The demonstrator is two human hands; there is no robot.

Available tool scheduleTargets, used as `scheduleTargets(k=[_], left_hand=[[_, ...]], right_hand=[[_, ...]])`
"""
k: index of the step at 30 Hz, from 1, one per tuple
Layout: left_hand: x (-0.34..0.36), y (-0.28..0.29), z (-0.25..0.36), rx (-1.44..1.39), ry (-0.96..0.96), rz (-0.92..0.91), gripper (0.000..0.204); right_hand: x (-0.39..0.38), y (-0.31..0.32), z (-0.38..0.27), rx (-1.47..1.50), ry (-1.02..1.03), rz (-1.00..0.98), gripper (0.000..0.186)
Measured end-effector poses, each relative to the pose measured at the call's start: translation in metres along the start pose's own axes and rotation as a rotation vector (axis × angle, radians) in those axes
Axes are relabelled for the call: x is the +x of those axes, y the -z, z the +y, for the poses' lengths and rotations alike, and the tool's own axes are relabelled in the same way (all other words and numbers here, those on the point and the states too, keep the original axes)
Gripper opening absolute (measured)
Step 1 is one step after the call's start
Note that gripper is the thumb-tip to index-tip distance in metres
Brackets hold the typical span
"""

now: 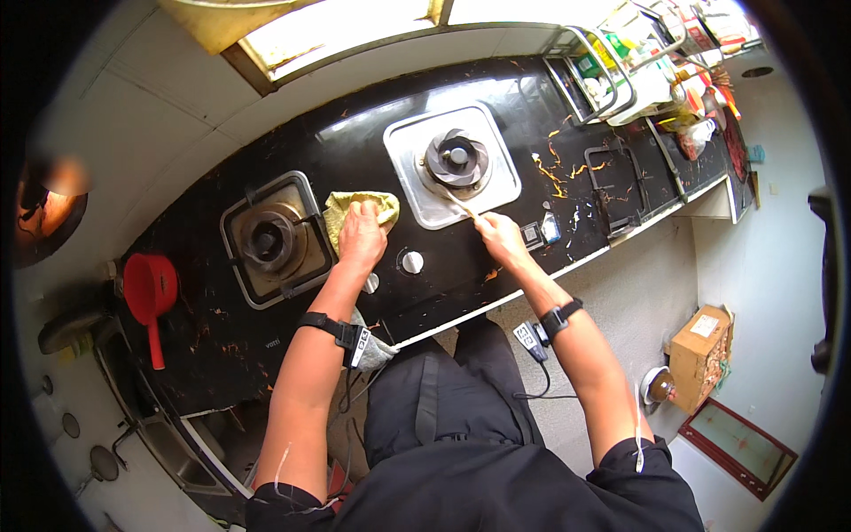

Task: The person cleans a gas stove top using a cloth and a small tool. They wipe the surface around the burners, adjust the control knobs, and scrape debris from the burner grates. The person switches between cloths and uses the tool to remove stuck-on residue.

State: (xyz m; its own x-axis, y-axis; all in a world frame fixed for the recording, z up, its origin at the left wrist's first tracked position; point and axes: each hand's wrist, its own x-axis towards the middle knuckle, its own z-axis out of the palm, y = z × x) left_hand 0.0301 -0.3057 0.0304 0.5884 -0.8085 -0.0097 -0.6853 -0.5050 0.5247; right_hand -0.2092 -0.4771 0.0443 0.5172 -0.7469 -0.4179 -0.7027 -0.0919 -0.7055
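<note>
My left hand (pixel 363 236) is closed on a yellow-green cloth (pixel 386 206), pressed to the black glass hob between its two burners. In my right hand (pixel 502 239) is a thin, light-coloured stick-like tool (pixel 461 205). Its far end meets the base of the right burner (pixel 457 157), where I cannot make out its tip. A square silver drip tray (pixel 409 142) surrounds that burner, with no pan support over it. The left burner (pixel 269 246) has a dark square pan support (pixel 232 213) around it. Below my left hand is a silver control knob (pixel 413 262).
A removed pan support (pixel 616 182) lies on the counter to the right. Near it sits a small blue-and-white item (pixel 550 228). A red dipper (pixel 149 285) stands at far left. A crowded wire rack (pixel 603 75) fills the back right. A cardboard box (pixel 700 350) is at lower right.
</note>
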Motion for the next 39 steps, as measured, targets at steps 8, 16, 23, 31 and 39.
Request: scheduleTargets(k=[8,16,23,31,39], left_hand=[[0.002,0.004,0.004,0.018,0.061,-0.063,0.037],[0.004,0.001,0.004,0.027,0.066,-0.051,0.04],[0.004,0.002,0.005,0.006,0.098,-0.064,0.039],[0.005,0.002,0.004,0.036,0.122,-0.087,0.04],[0.006,0.004,0.007,0.032,0.153,-0.107,0.042]], right_hand=[[0.038,0.097,-0.003,-0.303,0.051,-0.19,0.04],[0.094,0.121,-0.029,-0.585,0.288,-0.398,0.034],[0.116,0.139,-0.045,-0.622,0.482,-0.522,0.041],[0.15,0.161,-0.048,-0.664,0.297,-0.576,0.04],[0.168,0.153,-0.048,-0.731,0.409,-0.631,0.037]])
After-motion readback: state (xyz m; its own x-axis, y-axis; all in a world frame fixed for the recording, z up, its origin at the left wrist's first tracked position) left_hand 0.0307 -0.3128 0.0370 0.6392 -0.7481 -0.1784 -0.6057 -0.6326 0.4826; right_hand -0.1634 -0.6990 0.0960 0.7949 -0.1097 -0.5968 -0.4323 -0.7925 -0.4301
